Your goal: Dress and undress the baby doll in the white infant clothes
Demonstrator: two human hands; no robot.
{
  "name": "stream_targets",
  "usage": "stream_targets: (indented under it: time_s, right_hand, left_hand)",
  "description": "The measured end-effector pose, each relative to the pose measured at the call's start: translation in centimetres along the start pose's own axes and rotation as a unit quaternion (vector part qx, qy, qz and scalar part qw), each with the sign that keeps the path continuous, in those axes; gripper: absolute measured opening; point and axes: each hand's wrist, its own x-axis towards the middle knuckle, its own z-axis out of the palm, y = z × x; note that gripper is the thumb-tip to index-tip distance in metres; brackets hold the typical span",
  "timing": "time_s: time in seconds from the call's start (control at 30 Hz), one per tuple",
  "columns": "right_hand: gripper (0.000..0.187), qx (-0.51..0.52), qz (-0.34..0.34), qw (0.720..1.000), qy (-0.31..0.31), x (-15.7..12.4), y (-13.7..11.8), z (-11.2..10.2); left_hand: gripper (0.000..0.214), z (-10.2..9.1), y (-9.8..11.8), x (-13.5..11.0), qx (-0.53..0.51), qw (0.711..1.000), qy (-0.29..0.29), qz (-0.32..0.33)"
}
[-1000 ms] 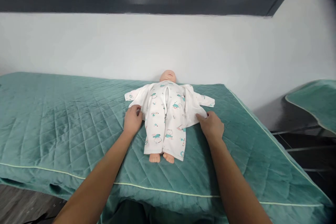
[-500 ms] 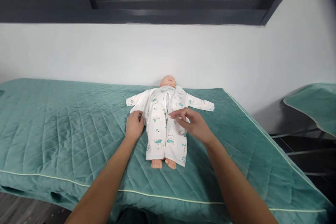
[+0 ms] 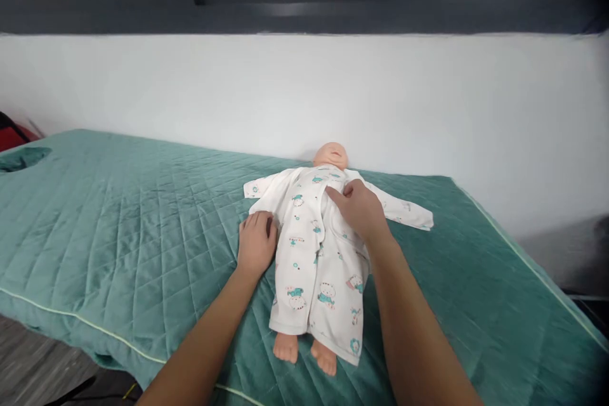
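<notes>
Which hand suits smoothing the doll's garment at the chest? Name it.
Likely the right hand: it is at the chest of the printed baby garment, while the left hand rests at its side.

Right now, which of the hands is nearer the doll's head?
Right. The right hand is just below the head; the left hand is lower, by the outfit.

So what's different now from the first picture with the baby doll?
The right hand let go of the outer corner of the shirt and moved up and inward to the chest of the doll. That side's flap, spread outward before, is now drawn in. The view swung left. The left hand stayed by the other flap; the doll still lies on the green cover.
</notes>
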Motion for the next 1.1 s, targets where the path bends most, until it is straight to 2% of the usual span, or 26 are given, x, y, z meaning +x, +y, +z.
stream_targets:
  time_s: [0.17,0.27,0.33,0.47,0.6,0.67,0.8,0.9,1.0,1.1]
  right_hand:
    - [0.029,0.083,-0.004,0.996,-0.018,-0.3,0.5,-0.5]
    - [0.026,0.133,-0.019,0.991,-0.002,-0.7,-0.2,-1.0]
    - [0.025,0.145,-0.043,0.988,-0.012,-1.1,-0.9,-1.2]
    - [0.024,0.097,-0.080,0.990,-0.063,-1.8,-1.6,-1.4]
    - [0.026,0.070,-0.104,0.988,-0.096,-2.5,-1.3,-2.7]
    - [0.029,0.021,-0.119,0.985,-0.124,-3.0,-1.1,-3.5]
    - [0.034,-0.087,-0.138,0.979,-0.119,-4.2,-1.3,-4.7]
    - [0.039,-0.139,-0.134,0.970,-0.148,-5.0,-1.9,-4.8]
    - [0.034,-0.199,-0.137,0.950,-0.195,-5.6,-2.4,-4.5]
    - [0.019,-0.239,-0.146,0.937,-0.210,-6.1,-2.5,-4.4]
  left_hand:
    - [0.015,0.0,0.3,-0.1,0.022,1.000,0.000,-0.007]
    - [0.015,0.0,0.3,-0.1,0.020,1.000,-0.004,-0.003]
    - [0.016,0.1,0.2,-0.1,0.014,1.000,-0.004,-0.005]
    - [0.017,0.0,0.1,-0.2,-0.004,1.000,0.004,-0.019]
    - [0.020,-0.1,-0.1,-0.3,-0.018,0.997,0.052,-0.046]
    - [0.022,-0.1,-0.2,-0.4,-0.016,0.996,0.071,-0.059]
    - [0.024,0.1,-0.4,-0.3,-0.004,0.996,0.059,-0.067]
    - [0.024,0.2,-0.5,-0.2,0.001,0.997,0.045,-0.066]
    - [0.022,0.2,-0.5,-0.1,0.002,0.997,0.042,-0.069]
    - [0.021,0.2,-0.5,-0.1,-0.001,0.997,0.045,-0.069]
